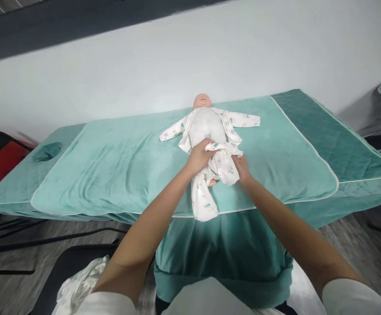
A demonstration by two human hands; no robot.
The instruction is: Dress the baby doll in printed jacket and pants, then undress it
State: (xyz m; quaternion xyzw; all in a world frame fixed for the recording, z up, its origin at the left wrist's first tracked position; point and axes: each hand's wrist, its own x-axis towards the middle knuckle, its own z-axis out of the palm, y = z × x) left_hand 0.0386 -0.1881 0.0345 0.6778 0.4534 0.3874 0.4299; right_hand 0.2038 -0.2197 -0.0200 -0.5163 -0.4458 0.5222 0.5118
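Observation:
A baby doll [202,100] lies on its back on the green bed, its head toward the wall. Its arms are spread inside a white printed baby shirt [243,119], which hangs open over a pale body. Across the doll's legs are white printed baby pants [204,203], one leg trailing toward the bed's near edge. My left hand [199,156] is closed on the waist of the pants. On the other side, my right hand [241,167] grips the bunched fabric, its fingers partly hidden behind the cloth. The doll's legs are mostly covered.
A light green cover [118,166] is spread over the massage bed [348,131], which has a face hole [47,151] at the left. Behind it stands a white wall [144,65]. Printed cloth [80,280] lies on a black chair [59,267] at lower left.

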